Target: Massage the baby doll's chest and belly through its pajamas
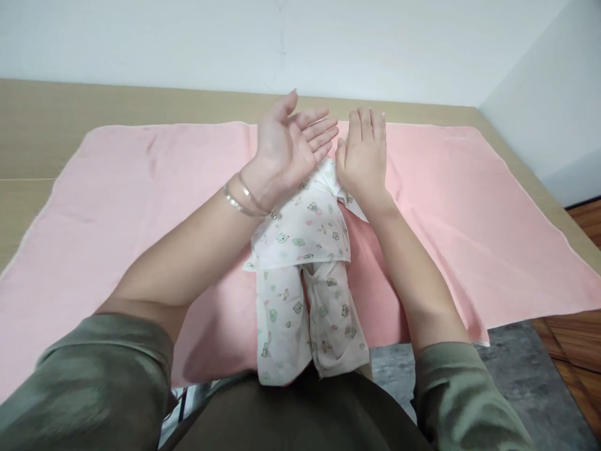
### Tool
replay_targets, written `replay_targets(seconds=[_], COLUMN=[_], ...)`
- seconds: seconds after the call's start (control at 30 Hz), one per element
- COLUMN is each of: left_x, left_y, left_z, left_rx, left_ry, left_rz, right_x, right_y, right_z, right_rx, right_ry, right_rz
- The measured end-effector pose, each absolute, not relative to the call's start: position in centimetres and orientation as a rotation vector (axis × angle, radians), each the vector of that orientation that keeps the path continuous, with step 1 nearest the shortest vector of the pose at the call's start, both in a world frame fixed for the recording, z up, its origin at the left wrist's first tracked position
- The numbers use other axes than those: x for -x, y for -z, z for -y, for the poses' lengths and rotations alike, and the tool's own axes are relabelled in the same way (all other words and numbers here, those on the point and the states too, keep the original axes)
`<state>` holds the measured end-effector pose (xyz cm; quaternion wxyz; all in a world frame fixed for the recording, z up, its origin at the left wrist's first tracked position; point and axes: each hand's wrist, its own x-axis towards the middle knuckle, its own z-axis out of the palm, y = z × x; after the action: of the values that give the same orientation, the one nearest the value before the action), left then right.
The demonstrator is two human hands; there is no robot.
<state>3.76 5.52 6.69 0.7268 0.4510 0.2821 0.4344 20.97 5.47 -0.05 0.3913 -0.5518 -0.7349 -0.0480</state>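
Observation:
A small white top (312,228) printed with little animals and leaves lies on a pink cloth (188,169). Matching trousers (307,319) extend from under its hem towards my body. Above the top's left side, my left hand (295,141) is turned palm up with its fingers spread and holds nothing. My right hand (364,153) is back up at the top's right shoulder, fingers stretched out; whether it touches the fabric I cannot tell. The two hands are apart, and they hide part of the garment's upper end.
Beneath the pink cloth is a light wooden table (28,125), with a white wall (188,44) behind it. The cloth hangs past the front edge near my body. A grey surface (530,376) and brown wooden flooring (580,351) show at the lower right.

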Motion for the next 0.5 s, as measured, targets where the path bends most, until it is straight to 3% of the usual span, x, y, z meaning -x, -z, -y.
replay_targets(seconds=[0.27,0.5], left_x=[1.0,1.3], left_y=[-7.8,-6.2], left_z=[3.6,6.9], left_rx=[-0.877,-0.997], left_ry=[-1.279,-0.997], left_rz=[-0.626,-0.787], right_x=[-15.7,-7.9], right_y=[-2.1,-3.7], right_z=[-1.2,8.5], right_rx=[1.656,1.279], right_ry=[0.063,0.124], right_rz=[1.632,2.088])
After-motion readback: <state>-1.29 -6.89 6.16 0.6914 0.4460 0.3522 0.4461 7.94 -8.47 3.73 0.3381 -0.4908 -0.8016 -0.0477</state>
